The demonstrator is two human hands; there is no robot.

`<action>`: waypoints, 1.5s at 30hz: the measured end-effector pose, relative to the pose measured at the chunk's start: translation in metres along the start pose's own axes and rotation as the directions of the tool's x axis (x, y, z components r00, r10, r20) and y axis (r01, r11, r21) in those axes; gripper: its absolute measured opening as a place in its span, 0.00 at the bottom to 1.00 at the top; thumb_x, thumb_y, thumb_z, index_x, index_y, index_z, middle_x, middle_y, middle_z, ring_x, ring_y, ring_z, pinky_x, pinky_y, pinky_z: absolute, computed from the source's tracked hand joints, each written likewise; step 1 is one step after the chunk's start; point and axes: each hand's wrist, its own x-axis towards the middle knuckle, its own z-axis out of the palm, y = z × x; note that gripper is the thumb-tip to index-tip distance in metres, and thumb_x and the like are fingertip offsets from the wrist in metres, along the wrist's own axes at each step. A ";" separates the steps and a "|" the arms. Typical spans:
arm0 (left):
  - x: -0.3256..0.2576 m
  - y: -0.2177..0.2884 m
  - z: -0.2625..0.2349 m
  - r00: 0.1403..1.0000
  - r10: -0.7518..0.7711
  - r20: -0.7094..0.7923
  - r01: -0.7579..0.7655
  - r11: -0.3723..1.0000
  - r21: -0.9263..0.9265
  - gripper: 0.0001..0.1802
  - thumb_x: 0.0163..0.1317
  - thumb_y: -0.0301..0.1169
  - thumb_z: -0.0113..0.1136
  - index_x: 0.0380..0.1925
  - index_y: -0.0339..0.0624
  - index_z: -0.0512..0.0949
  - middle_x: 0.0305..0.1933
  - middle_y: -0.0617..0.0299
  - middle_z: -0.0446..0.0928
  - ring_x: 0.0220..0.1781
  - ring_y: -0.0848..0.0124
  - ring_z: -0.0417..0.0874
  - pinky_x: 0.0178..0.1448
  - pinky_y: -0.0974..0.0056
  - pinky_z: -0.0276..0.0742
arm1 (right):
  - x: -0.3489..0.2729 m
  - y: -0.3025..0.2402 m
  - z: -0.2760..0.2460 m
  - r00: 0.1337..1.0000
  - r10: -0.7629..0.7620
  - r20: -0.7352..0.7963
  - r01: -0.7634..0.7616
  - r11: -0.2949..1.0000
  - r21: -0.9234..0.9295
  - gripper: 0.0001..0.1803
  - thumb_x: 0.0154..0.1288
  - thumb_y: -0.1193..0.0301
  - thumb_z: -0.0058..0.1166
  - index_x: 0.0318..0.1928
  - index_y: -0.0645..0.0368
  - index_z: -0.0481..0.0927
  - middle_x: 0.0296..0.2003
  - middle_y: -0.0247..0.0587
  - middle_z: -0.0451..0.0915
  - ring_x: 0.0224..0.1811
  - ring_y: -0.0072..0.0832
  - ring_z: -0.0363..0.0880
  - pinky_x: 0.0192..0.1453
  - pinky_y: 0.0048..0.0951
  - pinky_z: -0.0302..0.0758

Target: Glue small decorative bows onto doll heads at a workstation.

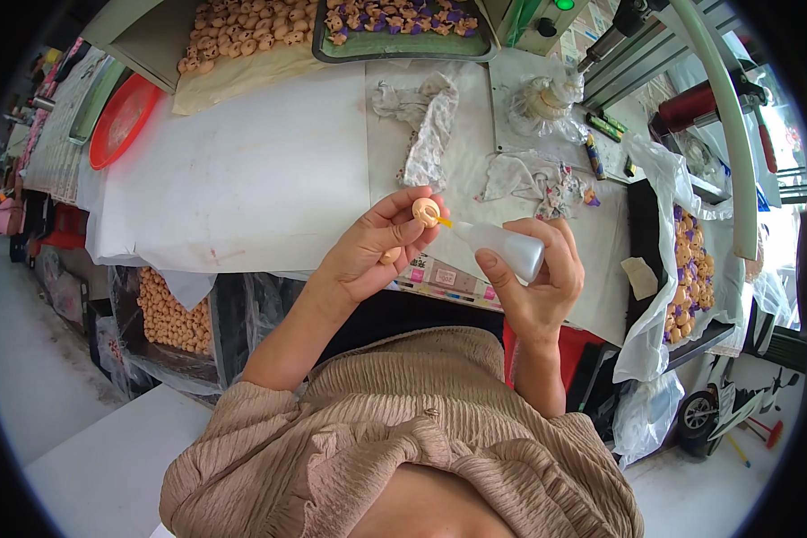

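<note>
Between the thumb and fingers of my left hand [354, 255] is a small peach-coloured round piece [426, 212], its hollow opening facing up. A second small peach piece [390, 256] is tucked against that palm. My right hand [551, 291] is closed round a translucent white squeeze bottle [502, 249], tilted so that its yellow nozzle [446, 221] meets the rim of the round piece. I cannot tell whether anything is flowing from the tip. Both hands are over the near edge of the white-covered table [269, 179].
Peach pieces [242, 31] are heaped at the far left, beside a dark tray [403, 59] of peach-and-purple pieces. A red dish [125, 121] sits left. A crumpled cloth [430, 134] lies ahead. A lined box [641, 242] and machine arm [731, 125] stand right; a crate [229, 323] is lower left.
</note>
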 end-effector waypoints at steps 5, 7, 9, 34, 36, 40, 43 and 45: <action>0.001 -0.001 0.001 1.000 0.000 -0.003 0.000 1.000 0.004 0.21 0.62 0.20 0.60 0.55 0.44 0.75 0.58 0.59 0.73 0.62 0.69 0.74 0.66 0.68 0.73 | -0.002 0.000 -0.003 1.000 0.000 -0.004 0.000 1.000 -0.013 0.20 0.46 0.68 0.74 0.37 0.63 0.81 0.29 0.36 0.75 0.28 0.24 0.73 0.30 0.24 0.67; 0.002 -0.002 0.001 1.000 0.004 -0.003 -0.004 1.000 0.000 0.21 0.62 0.20 0.60 0.55 0.44 0.75 0.59 0.60 0.73 0.63 0.69 0.73 0.66 0.68 0.73 | -0.002 -0.001 -0.005 1.000 0.007 -0.006 -0.007 1.000 -0.013 0.20 0.46 0.68 0.74 0.37 0.63 0.81 0.29 0.36 0.75 0.28 0.23 0.73 0.30 0.24 0.67; 0.002 -0.002 0.002 1.000 0.003 -0.010 -0.002 1.000 0.003 0.21 0.62 0.20 0.59 0.55 0.44 0.75 0.59 0.60 0.73 0.63 0.69 0.73 0.67 0.67 0.73 | -0.002 0.000 -0.005 1.000 0.014 -0.008 -0.014 1.000 -0.011 0.19 0.46 0.68 0.74 0.37 0.63 0.81 0.29 0.36 0.75 0.28 0.23 0.73 0.30 0.24 0.67; 0.000 -0.003 0.004 0.999 -0.015 -0.036 0.014 0.999 -0.041 0.21 0.62 0.18 0.59 0.55 0.43 0.74 0.59 0.60 0.73 0.64 0.66 0.73 0.68 0.67 0.73 | -0.007 0.001 -0.012 0.999 0.035 0.024 -0.035 0.999 -0.016 0.18 0.46 0.69 0.73 0.36 0.64 0.81 0.30 0.37 0.76 0.29 0.24 0.74 0.31 0.24 0.69; 0.000 -0.002 0.003 1.000 -0.014 -0.026 0.013 0.999 -0.043 0.21 0.62 0.18 0.59 0.55 0.43 0.74 0.59 0.60 0.73 0.64 0.66 0.74 0.68 0.68 0.73 | -0.006 0.003 -0.011 0.999 0.027 0.018 -0.027 1.000 -0.003 0.18 0.46 0.69 0.73 0.36 0.64 0.80 0.31 0.37 0.76 0.29 0.24 0.74 0.31 0.24 0.69; -0.004 0.005 0.006 1.000 -0.012 -0.024 0.010 0.997 -0.076 0.20 0.62 0.19 0.58 0.55 0.43 0.74 0.58 0.61 0.74 0.63 0.67 0.74 0.67 0.68 0.74 | -0.001 0.016 0.000 0.995 0.085 -0.052 -0.082 0.995 0.053 0.18 0.50 0.71 0.71 0.39 0.63 0.78 0.33 0.35 0.75 0.33 0.21 0.74 0.36 0.23 0.71; -0.008 0.013 0.015 1.000 -0.006 -0.017 0.005 0.998 -0.064 0.20 0.62 0.20 0.59 0.55 0.44 0.75 0.58 0.61 0.75 0.63 0.68 0.75 0.67 0.68 0.74 | 0.014 0.021 0.010 0.986 0.158 -0.047 -0.149 0.977 0.153 0.17 0.54 0.71 0.69 0.41 0.62 0.77 0.34 0.33 0.75 0.36 0.20 0.74 0.40 0.23 0.72; -0.011 0.017 0.021 1.000 0.010 0.013 -0.009 0.998 -0.065 0.20 0.62 0.21 0.59 0.55 0.45 0.75 0.58 0.61 0.75 0.63 0.68 0.74 0.67 0.68 0.74 | 0.029 0.028 0.019 0.975 0.222 0.027 -0.224 0.967 0.120 0.16 0.57 0.72 0.67 0.43 0.62 0.76 0.36 0.36 0.78 0.39 0.23 0.76 0.45 0.25 0.73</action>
